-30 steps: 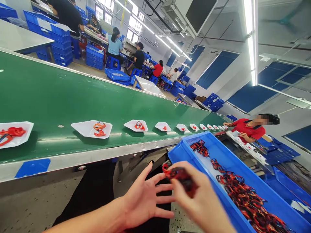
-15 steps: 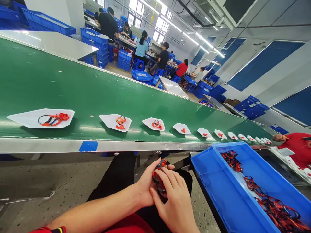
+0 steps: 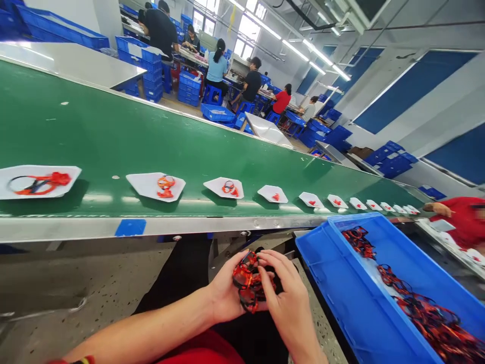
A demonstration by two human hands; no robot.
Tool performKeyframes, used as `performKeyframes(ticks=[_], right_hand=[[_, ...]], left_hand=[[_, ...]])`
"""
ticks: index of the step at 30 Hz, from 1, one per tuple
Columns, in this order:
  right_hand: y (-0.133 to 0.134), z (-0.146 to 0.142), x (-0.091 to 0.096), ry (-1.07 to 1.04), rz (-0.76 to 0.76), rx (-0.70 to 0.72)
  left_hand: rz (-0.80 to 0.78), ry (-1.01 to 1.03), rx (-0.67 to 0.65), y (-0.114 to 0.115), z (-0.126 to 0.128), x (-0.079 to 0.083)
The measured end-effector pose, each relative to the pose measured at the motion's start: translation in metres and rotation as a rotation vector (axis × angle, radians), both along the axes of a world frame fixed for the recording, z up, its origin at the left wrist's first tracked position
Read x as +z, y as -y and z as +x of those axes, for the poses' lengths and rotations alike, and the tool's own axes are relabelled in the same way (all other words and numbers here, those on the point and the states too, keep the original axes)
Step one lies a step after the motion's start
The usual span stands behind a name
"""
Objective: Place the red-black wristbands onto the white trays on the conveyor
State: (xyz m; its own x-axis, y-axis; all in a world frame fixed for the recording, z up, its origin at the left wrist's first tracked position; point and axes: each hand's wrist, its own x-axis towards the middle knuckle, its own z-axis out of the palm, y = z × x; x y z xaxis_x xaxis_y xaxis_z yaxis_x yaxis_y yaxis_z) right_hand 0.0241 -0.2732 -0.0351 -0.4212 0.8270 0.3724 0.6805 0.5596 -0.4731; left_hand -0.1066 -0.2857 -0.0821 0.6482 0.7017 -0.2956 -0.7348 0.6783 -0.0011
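L hand (image 3: pixel 227 288) & R hand (image 3: pixel 286 298) gripping red-black cord bundle (image 3: pixel 248 280), bottom center, fingers (image 3: pixel 265 265) curled round to keep loops together; blue crate (image 3: pixel 322 283) lower right holding more cords (image 3: pixel 428 318) within reach.

A tangle of red and black cords (image 3: pixel 248 280) is held between the left hand (image 3: pixel 227 288) and the right hand (image 3: pixel 286 298), its loops pressed against both palms by curled fingers. Just to the right, a blue plastic crate (image 3: pixel 318 283) is set at an angle, with more of the cords (image 3: pixel 428 316) heaped toward its near right corner. White trays (image 3: pixel 155 186) are lined up along the near edge of a green conveyor belt (image 3: pixel 113 131), each bearing red pieces, though those toward the far end are too small to be made out. A co-worker in a red shirt (image 3: pixel 464 222) is seated beyond the crate's far corner.
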Motion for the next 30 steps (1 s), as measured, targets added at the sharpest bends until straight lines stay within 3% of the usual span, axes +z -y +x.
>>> performKeyframes(ticks=[5,9,16,26,28,30], right_hand=[[-0.009,0.004,0.004,0.211,-0.074,0.074],[-0.01,0.009,-0.009,0.266,0.007,0.061],[-0.007,0.014,-0.023,0.302,0.136,0.089],[-0.004,0.012,-0.027,0.118,0.35,0.003],[-0.004,0.009,-0.027,0.026,0.338,-0.039],[-0.005,0.006,-0.029,-0.112,0.212,-0.096]], left_hand=[[-0.038,-0.192,-0.079,0.013,0.008,-0.008],[-0.03,-0.256,-0.16,0.013,0.012,-0.014],[-0.023,-0.275,-0.203,0.012,0.014,-0.009],[-0.048,-0.228,-0.134,0.006,0.011,-0.011],[-0.054,-0.239,-0.103,0.005,0.01,-0.014],[-0.063,-0.25,-0.086,0.003,0.009,-0.015]])
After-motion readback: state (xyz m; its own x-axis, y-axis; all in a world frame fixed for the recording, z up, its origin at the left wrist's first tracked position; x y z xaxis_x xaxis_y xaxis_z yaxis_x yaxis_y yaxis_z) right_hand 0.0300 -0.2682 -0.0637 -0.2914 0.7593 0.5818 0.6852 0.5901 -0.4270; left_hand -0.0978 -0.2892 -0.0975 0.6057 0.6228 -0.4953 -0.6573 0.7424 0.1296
